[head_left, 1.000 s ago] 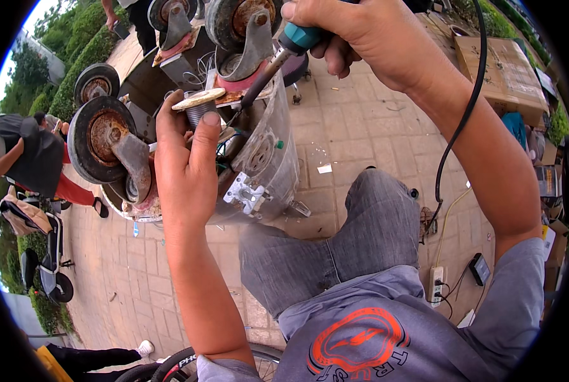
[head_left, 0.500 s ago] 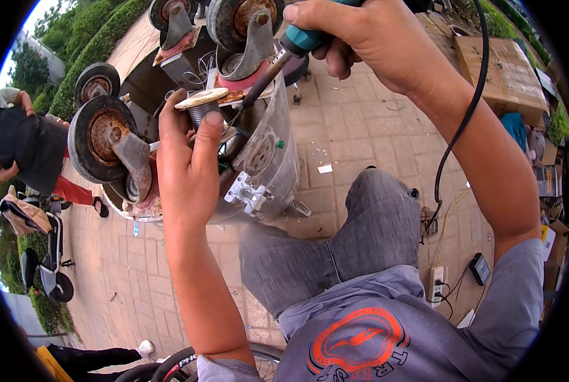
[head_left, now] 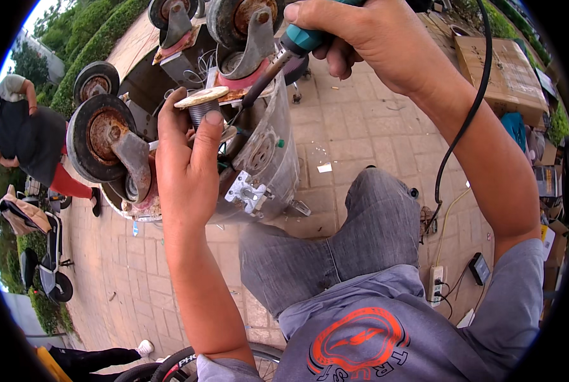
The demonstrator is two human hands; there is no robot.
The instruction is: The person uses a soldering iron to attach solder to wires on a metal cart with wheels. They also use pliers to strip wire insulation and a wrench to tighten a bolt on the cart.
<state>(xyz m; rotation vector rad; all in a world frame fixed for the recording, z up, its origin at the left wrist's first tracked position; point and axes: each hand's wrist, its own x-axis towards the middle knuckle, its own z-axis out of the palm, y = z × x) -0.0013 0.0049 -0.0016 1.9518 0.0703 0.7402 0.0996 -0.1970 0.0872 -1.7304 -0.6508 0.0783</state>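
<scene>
**Spool and iron: grips unchanged**

My left hand (head_left: 187, 162) pinches the wire spool (head_left: 201, 97), thumb against fingers; my right hand (head_left: 376, 48) wraps the teal-handled soldering iron (head_left: 303, 39). Left of my fingers, the bystander (head_left: 33, 137) has shifted. Rusty-hubbed caster (head_left: 96, 156) crowds my left fingers; scuffed tub (head_left: 281, 156) rightward; bare paving (head_left: 361, 118) below my right.

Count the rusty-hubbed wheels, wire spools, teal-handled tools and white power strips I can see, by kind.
Rusty-hubbed wheels: 4
Wire spool: 1
Teal-handled tool: 1
White power strip: 1
Total: 7
</scene>
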